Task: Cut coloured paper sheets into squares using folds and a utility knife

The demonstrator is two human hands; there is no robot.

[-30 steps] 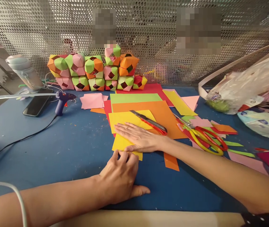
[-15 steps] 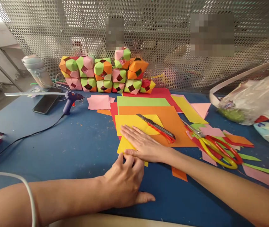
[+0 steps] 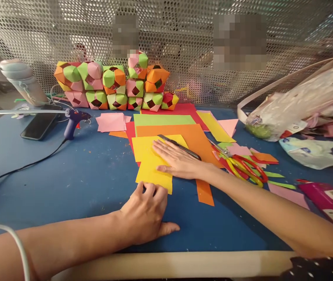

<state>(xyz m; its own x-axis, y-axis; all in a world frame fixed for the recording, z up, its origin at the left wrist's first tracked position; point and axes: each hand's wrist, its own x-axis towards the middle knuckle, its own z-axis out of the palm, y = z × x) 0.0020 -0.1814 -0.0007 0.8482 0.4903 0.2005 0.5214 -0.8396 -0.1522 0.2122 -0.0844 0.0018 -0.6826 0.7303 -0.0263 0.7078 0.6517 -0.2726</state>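
A piece of yellow paper (image 3: pixel 154 173) lies in front of me, overlapping another yellow sheet (image 3: pixel 143 146). My left hand (image 3: pixel 147 212) has its fingers curled, fingertips down at the near edge of this piece, thumb stretched out to the right. Spread flat, my right hand (image 3: pixel 178 159) presses on the yellow paper with fingers pointing up and left. A utility knife (image 3: pixel 184 147) rests on the papers just beyond it, its handle partly covered by the hand. Underneath are orange (image 3: pixel 201 136), green (image 3: pixel 166 119) and red sheets.
Scissors (image 3: pixel 242 168) lie among paper scraps on the right. Folded paper balls (image 3: pixel 113 80) are stacked at the mesh panel. Left stand a glue gun (image 3: pixel 72 123), a phone (image 3: pixel 39 123) and a bottle (image 3: pixel 22 82). A plastic bag (image 3: pixel 289 105) and a magenta power strip (image 3: pixel 321 199) are at right.
My right hand has slid away from my left fingers, exposing more of the near yellow piece and covering the knife's red handle. The view has shifted right.
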